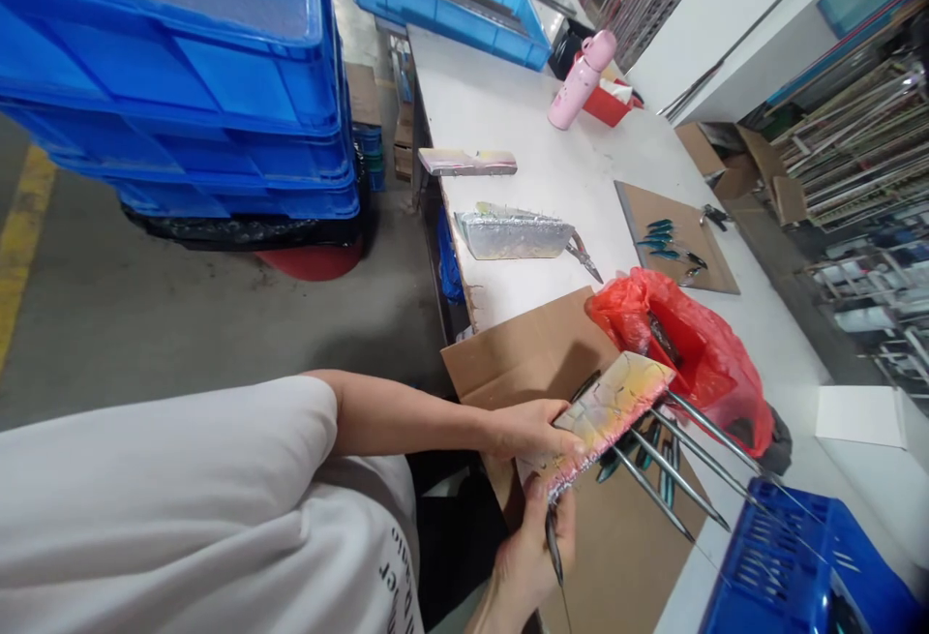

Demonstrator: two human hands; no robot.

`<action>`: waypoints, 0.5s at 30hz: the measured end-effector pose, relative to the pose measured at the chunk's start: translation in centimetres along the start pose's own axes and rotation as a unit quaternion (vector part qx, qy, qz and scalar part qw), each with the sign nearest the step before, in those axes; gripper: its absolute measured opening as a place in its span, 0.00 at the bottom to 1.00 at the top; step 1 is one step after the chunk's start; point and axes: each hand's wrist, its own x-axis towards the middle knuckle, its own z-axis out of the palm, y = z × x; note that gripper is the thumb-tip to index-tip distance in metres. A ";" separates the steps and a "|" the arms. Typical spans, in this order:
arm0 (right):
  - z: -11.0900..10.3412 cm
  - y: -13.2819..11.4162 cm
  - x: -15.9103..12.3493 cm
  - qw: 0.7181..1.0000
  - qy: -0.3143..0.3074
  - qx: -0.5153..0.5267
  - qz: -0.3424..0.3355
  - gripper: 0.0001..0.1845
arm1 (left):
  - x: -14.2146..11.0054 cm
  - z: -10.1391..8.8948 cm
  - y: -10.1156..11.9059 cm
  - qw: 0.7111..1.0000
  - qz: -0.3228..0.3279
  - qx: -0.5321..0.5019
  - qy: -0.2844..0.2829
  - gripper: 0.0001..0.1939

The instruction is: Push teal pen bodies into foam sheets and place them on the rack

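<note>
My left hand [535, 433] is closed around a narrow block [616, 400], stained yellow and pink, with cracked or scored faces. Several dark, shiny tapered rods [678, 474] with thin wire-like tips stick out from its far edge. At the block's near end, my right hand [528, 549] has its thumb and fingers closed about another tapered rod [554, 545]; the exact contact is partly hidden. Below the block, teal-and-black slender pieces [666, 465] lie on a cardboard sheet [616, 547].
A red plastic bag [697, 344] and blue basket [776, 557] stand beyond my hands. On the white table [500, 82] are more blocks [515, 232], pliers [583, 255], a pink bottle [577, 87] and a board [672, 227] with teal pieces. Stacked blue crates [174, 82] stand left.
</note>
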 end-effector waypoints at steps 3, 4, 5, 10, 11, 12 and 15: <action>0.0 -0.4 0.1 0.999 0.042 -0.015 0.006 0.21 | 0.0 0.0 0.3 0.999 -0.033 -0.005 -0.023 0.19; 0.0 -0.5 0.1 0.999 0.042 -0.016 0.010 0.21 | 0.0 0.0 0.3 0.999 -0.041 -0.008 -0.019 0.18; 0.0 -0.6 0.2 0.999 0.039 -0.013 0.012 0.21 | 0.0 0.0 0.3 0.999 -0.044 -0.011 -0.010 0.18; 0.1 -0.6 0.3 0.999 0.029 0.010 0.009 0.20 | 0.1 0.1 -0.2 0.999 -0.002 -0.035 -0.005 0.18; 0.2 -0.5 0.2 1.000 0.027 0.004 0.006 0.19 | 0.0 0.1 -0.2 0.999 0.008 -0.038 -0.008 0.18; 0.2 -0.3 0.2 1.000 0.027 -0.005 0.001 0.19 | 0.0 0.1 -0.3 0.999 0.016 -0.040 -0.010 0.19; -0.1 0.1 0.2 0.999 0.015 -0.031 -0.023 0.21 | -0.1 0.0 -0.3 0.999 0.022 -0.044 -0.022 0.19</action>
